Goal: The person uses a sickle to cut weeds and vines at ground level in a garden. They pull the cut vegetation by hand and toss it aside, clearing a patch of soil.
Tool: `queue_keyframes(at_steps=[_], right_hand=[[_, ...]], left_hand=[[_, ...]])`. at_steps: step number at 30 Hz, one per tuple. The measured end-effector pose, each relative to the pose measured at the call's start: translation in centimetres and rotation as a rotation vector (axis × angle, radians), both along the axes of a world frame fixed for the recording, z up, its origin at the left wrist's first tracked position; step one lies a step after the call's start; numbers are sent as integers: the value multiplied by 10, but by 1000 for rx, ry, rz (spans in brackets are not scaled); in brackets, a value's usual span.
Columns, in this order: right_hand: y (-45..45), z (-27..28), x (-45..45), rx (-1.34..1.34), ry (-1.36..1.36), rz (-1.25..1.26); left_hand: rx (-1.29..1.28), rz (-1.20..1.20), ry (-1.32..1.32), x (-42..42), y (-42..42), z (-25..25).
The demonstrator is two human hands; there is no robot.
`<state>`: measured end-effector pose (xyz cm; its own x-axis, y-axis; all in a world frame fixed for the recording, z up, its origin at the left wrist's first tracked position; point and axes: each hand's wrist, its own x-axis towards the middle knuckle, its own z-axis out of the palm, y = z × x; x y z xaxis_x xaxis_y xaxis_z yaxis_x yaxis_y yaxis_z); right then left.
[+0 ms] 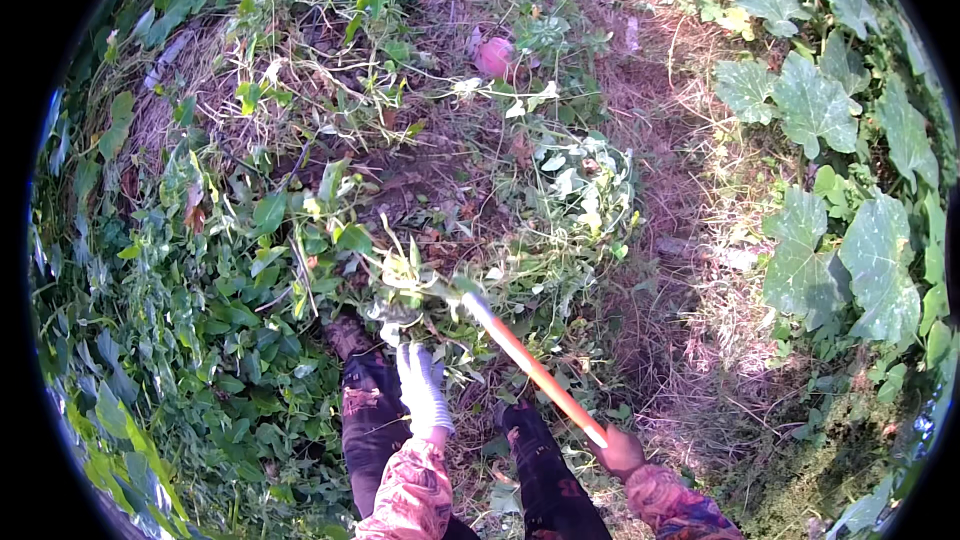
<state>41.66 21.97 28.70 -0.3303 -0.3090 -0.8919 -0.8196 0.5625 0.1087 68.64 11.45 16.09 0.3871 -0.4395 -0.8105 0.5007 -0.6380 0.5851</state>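
Observation:
My left hand (421, 382), in a white knit glove, reaches down among green vines (405, 270) in front of my left leg. Its fingers close on the stems, though leaves hide part of the grip. In my bare right hand (619, 453) is the lower end of a long orange tool handle (534, 369). The handle slants up and left, and its pale far end meets the vines just beyond the glove. Blur and foliage hide the tool's head, so its kind is unclear.
Dense leafy vines (247, 360) cover the ground at left. Large lobed leaves (814, 101) grow along the right, beside a strip of dry grass (712, 360). A pink round object (495, 58) lies farther ahead. My legs in dark trousers (551, 476) stand amid the growth.

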Motion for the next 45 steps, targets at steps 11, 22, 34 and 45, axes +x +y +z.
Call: queue_keyframes(at_steps=[11, 22, 34, 45], right_hand=[[136, 53, -40, -107, -232, -69], [-7, 86, -50, -261, -523, -460], [-137, 35, 94, -160, -665, 252], [-12, 78, -24, -135, -426, -13]], left_hand=[[247, -225, -669, 70, -52, -119], [35, -515, -533, 126, 33, -10], [194, -373, -640, 58, 74, 36], [214, -296, -179, -68, 174, 64]])
